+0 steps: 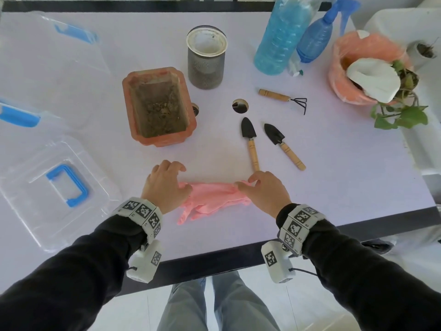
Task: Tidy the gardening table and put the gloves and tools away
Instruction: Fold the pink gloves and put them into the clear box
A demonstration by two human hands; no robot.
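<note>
I see both hands low in the middle of the frame, palms down on the pink gloves [210, 199], which lie flat in a bunch near the front edge of the table [334, 177]. The left hand [164, 185] presses on the gloves' left end, fingers curled and spread a little, thumb pointing right over the fabric. The right hand [265, 192] sits on their right end, fingertips bent down onto the pink material (whether it pinches the fabric or only rests on it, I cannot tell). Both forearms come in from the bottom corners in dark sleeves, each wrist wearing a band of black-and-white markers.

Just above the right hand lie two small trowels with wooden handles: the left trowel [250, 142] with its handle end almost touching that hand's knuckles, the right trowel [284, 145] beside it, angled. Further up is a small hand rake [282, 97].

Above the left hand stands a terracotta planter [158, 105] with soil in its bottom, and behind it a mesh cylinder pot [206, 57]. At the upper right are a blue bottle [281, 37], a blue spray bottle [317, 37] and an orange bag [353, 65] holding a plant. On the left side of the frame sit a clear storage box [35, 58] and its lid [57, 189] with a blue handle.
</note>
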